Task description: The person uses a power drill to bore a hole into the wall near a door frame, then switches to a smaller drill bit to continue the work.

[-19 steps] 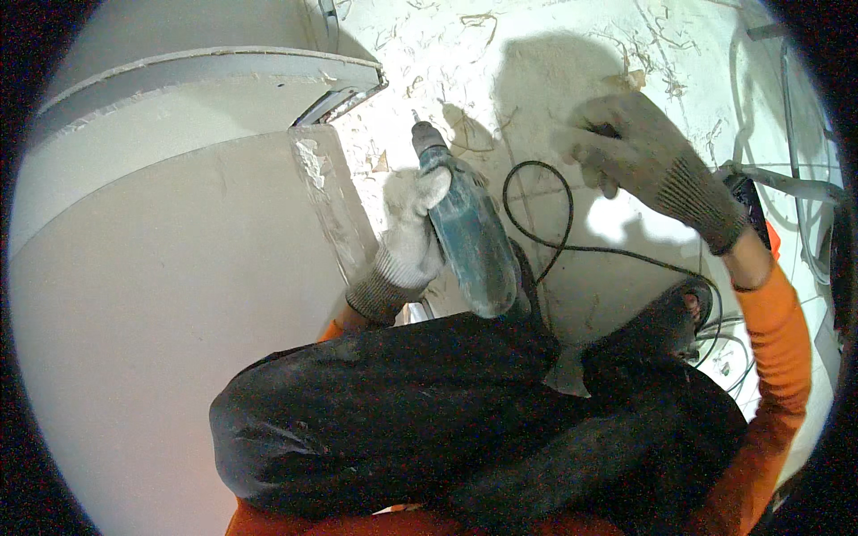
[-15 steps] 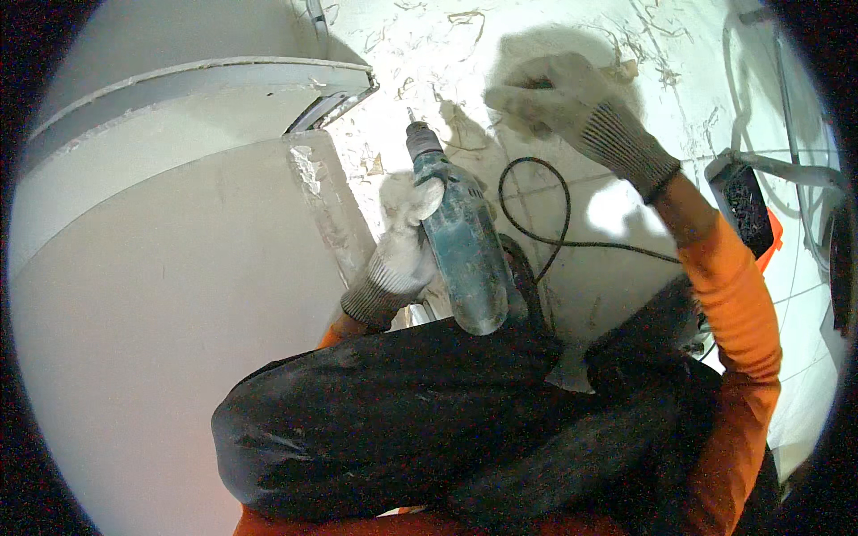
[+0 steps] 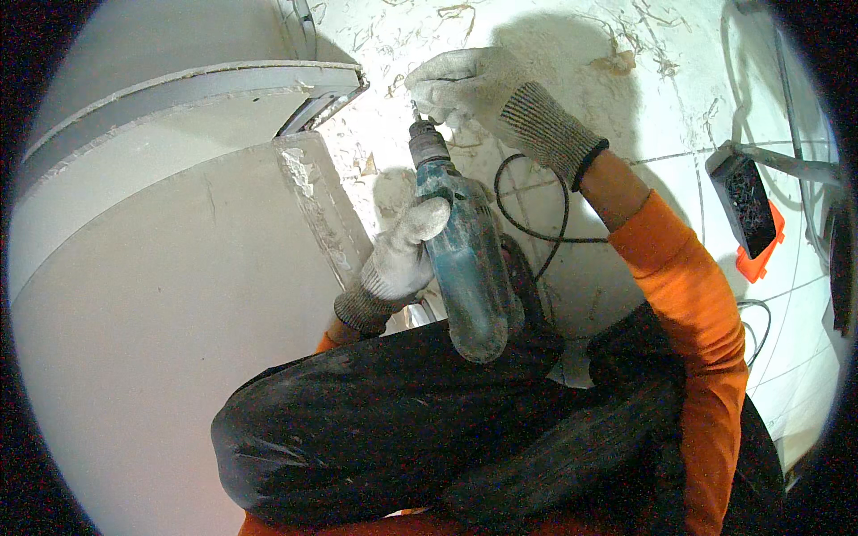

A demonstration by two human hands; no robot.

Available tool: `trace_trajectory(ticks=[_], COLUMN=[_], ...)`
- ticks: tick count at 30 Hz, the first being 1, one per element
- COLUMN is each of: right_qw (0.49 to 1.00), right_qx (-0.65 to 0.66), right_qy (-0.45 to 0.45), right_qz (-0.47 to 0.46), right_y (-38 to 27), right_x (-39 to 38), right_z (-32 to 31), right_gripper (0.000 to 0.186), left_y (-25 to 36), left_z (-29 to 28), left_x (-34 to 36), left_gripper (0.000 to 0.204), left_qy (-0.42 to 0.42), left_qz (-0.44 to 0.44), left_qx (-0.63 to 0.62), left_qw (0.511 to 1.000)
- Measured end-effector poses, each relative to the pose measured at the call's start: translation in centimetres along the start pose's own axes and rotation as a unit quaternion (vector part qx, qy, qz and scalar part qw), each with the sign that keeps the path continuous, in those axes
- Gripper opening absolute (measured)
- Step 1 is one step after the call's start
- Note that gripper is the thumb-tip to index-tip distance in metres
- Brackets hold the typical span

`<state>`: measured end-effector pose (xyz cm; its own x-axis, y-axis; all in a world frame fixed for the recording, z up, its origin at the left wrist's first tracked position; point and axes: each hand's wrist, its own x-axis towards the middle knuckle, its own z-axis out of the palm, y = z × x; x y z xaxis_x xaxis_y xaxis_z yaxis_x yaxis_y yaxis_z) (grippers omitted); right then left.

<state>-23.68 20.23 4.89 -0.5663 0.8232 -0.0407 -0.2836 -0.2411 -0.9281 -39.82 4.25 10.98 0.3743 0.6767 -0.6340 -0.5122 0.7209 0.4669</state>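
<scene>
A dusty teal power drill [image 3: 466,268] lies in my left hand [image 3: 404,250], which is gloved and wrapped around its body from the left. The drill points away from me, its rear end just above my lap. A thin bit [image 3: 416,111] sticks out of the dark chuck [image 3: 426,141]. My right hand [image 3: 465,87], in a dusty knit glove, has its fingers closed in a pinch right at the bit's tip. Whatever is between those fingertips is hidden.
A curved white panel [image 3: 152,232] with a ledge [image 3: 206,85] fills the left side. A black cord [image 3: 565,214] loops across the tiled floor. On the right stand a black tray [image 3: 749,201] of small screws and an orange piece [image 3: 769,255]. Plaster scraps [image 3: 617,61] litter the far floor.
My right hand has moved left, from over the floor to the tip of the drill bit. The drill has shifted slightly toward me in my left hand.
</scene>
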Motion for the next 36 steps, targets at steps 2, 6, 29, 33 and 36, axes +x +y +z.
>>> trace_trajectory(ticks=[2,6,29,33,36], right_qw=[0.999,0.999,0.994,0.998,0.921], right_qx=[-0.026,-0.029,-0.089,0.000,-0.276], right_qy=[-0.020,0.013,-0.045,-0.061,-0.037], right_qz=[-0.009,0.002,0.045,-0.032,-0.270], right_y=[-1.0,-0.8,-0.8,2.4,3.1], right_x=[0.0,0.6,-0.1,-0.3,-1.2], right_z=[-0.1,0.6,-0.5,-1.3,-1.4], right_gripper=[0.032,0.028,0.047,0.046,0.048], left_y=[0.5,1.0,0.8,0.8,0.3], left_z=[0.3,0.3,1.0,1.3,-0.2], left_x=[-0.3,-0.3,-0.1,0.2,0.7], left_gripper=[0.062,0.062,0.095,0.094,0.087], left_qy=[-0.011,-0.045,0.058,0.037,0.076], left_qz=[-0.005,-0.017,-0.034,-0.003,0.047], left_qx=[0.019,0.026,0.121,0.145,0.120], left_qw=[1.000,0.998,0.990,0.989,0.989])
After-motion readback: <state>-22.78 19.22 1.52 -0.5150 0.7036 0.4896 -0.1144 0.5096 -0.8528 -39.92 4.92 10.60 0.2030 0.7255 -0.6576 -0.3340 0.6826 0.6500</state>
